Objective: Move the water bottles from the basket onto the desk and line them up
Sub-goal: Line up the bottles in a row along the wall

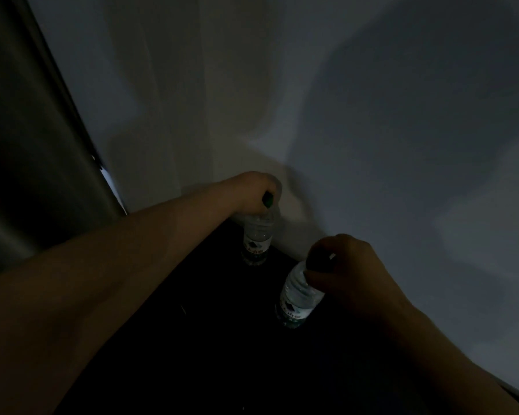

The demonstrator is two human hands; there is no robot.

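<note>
the left hand (252, 187) pinched the green cap of the far bottle (256, 238), standing upright on the dark desk (210, 339) close to the pale wall (372, 115). the right hand (351, 271) gripped the neck of the near bottle (298, 298), to its right, slightly tilted; whether its base touched the desk was unclear.

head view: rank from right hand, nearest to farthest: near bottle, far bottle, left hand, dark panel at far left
1. Near bottle: gripped at its cap by the right hand.
2. Far bottle: up and left, by the wall.
3. Left hand: on that bottle's cap, a little farther up the image.
4. Dark panel: far left edge.
</note>
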